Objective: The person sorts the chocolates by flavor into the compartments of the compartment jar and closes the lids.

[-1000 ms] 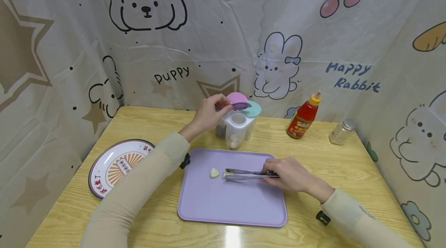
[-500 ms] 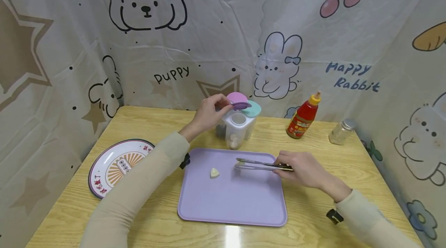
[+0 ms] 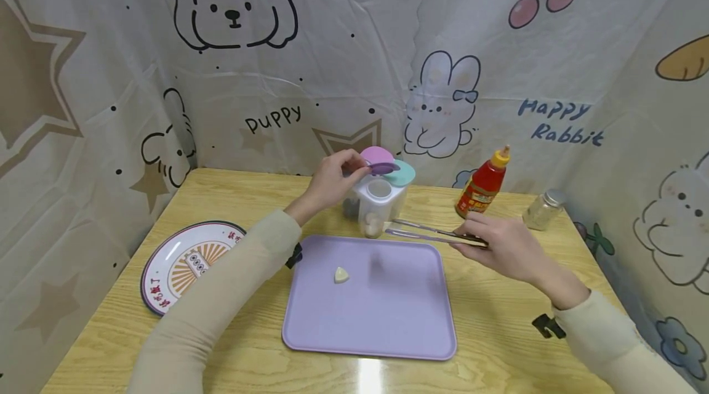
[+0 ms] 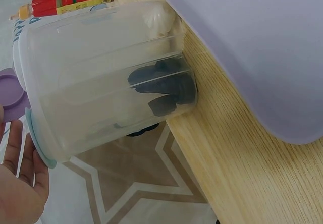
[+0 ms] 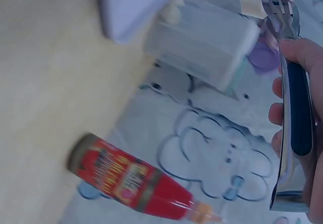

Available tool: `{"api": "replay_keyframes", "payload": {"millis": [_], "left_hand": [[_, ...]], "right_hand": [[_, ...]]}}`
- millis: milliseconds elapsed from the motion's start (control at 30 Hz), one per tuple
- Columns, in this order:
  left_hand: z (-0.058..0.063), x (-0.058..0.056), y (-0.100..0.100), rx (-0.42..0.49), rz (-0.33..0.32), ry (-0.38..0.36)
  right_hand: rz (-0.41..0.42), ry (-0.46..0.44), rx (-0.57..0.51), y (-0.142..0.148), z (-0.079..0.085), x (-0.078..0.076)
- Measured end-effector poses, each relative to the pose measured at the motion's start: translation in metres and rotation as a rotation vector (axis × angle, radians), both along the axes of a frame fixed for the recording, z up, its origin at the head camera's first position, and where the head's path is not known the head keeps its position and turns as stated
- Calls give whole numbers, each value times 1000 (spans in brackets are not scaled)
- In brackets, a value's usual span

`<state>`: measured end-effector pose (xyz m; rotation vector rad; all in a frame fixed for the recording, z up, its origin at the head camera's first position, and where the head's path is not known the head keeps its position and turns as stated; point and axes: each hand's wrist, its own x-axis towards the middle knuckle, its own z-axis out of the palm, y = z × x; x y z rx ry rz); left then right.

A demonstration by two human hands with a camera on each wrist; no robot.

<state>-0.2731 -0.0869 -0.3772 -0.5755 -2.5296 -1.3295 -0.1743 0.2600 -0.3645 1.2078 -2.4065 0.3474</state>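
Observation:
My left hand point(image 3: 332, 181) pinches the raised purple lid point(image 3: 384, 168) of a clear storage container point(image 3: 379, 206) with several compartments; its front compartment stands uncovered. Pale lumps lie low in that compartment, and dark pieces point(image 4: 164, 82) show in another in the left wrist view. My right hand point(image 3: 501, 243) grips metal tongs point(image 5: 295, 103) with dark handles. Between their fork-like tips sits a small white piece point(image 5: 252, 7), level with the container's lower front in the head view. Another pale wedge-shaped piece point(image 3: 341, 275) lies on the purple tray point(image 3: 371, 326).
Pink point(image 3: 376, 155) and mint point(image 3: 401, 173) lids cover other compartments. A red sauce bottle point(image 3: 483, 188) and a glass shaker jar point(image 3: 544, 210) stand at the right back. A patterned plate point(image 3: 166, 258) lies at the left, partly behind my left sleeve. A printed cloth point(image 3: 332, 74) hangs behind.
My right hand has lifted the tongs and white piece off the tray and carried them back and right, to beside the container. The left hand and lid have stayed put.

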Motion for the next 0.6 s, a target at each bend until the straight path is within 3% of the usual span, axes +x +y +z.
{"api": "replay_keyframes", "payload": {"millis": [133,267,600], "left_hand": [[0,0,0,-6,4,-8],[0,0,-1,-7,9,-15],[0,1,0,-4,0,-14]], "right_hand": [[3,76,-23,-1,20,-6],[2,93,-18,-5,33,-17],[-63,24,11,-19,36,-48]]}}
